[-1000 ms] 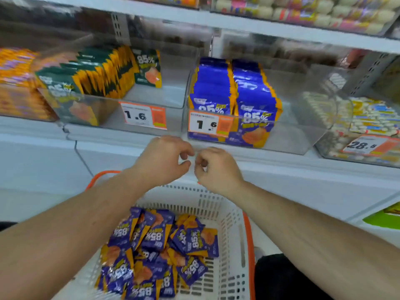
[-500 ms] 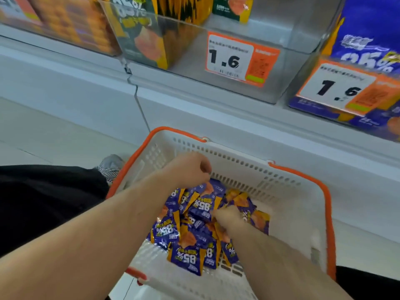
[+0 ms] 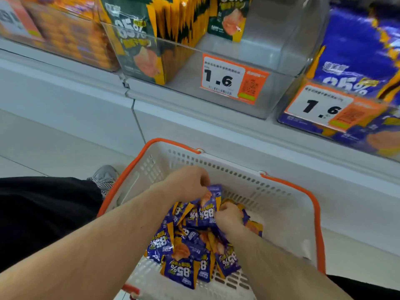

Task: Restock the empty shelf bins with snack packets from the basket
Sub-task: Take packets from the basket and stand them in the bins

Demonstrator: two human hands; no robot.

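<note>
Basket [image 3: 281, 213]: I see L hand [image 3: 188, 182] pinching purple snack pkt [image 3: 213, 191]; R hand [image 3: 229, 215] curled round pkts in pile [image 3: 184, 256], w/ bins above

A white shelf unit [image 3: 216, 135] is running across the view, its plain base panels [image 3: 65, 105] meeting at a vertical seam. Pale floor tiles [image 3: 32, 148] are lying below, evenly lit.
</note>
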